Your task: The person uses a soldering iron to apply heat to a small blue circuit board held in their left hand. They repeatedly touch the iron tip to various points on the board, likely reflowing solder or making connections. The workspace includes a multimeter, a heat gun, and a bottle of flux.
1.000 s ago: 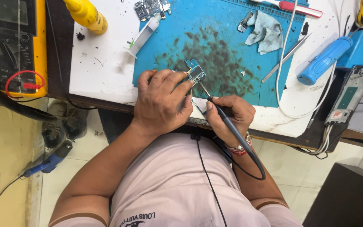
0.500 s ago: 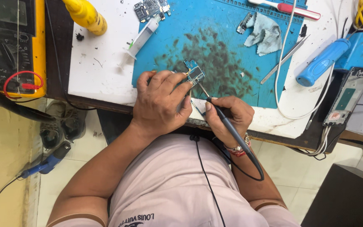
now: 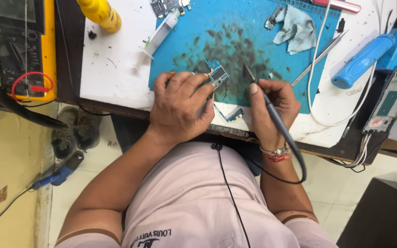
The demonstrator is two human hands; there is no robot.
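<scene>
My left hand (image 3: 180,105) pinches a small blue circuit board (image 3: 218,73) against the stained blue work mat (image 3: 235,41). My right hand (image 3: 272,108) grips a dark soldering iron (image 3: 265,98) like a pen; its tip stands a little to the right of the board, apart from it. The iron's black cable loops down past my right wrist, which wears a beaded bracelet. A second small blue board piece (image 3: 229,113) lies at the mat's near edge between my hands.
A yellow multimeter (image 3: 17,46) with red leads sits at the left. A syringe (image 3: 160,36), a yellow bottle (image 3: 99,14), a crumpled cloth (image 3: 297,30), tweezers (image 3: 318,57), a blue-handled tool (image 3: 361,59) and an opened phone frame (image 3: 387,103) lie around the mat.
My right hand has lifted the soldering iron off the board and swung its tip up and to the right. My left hand keeps holding the board.
</scene>
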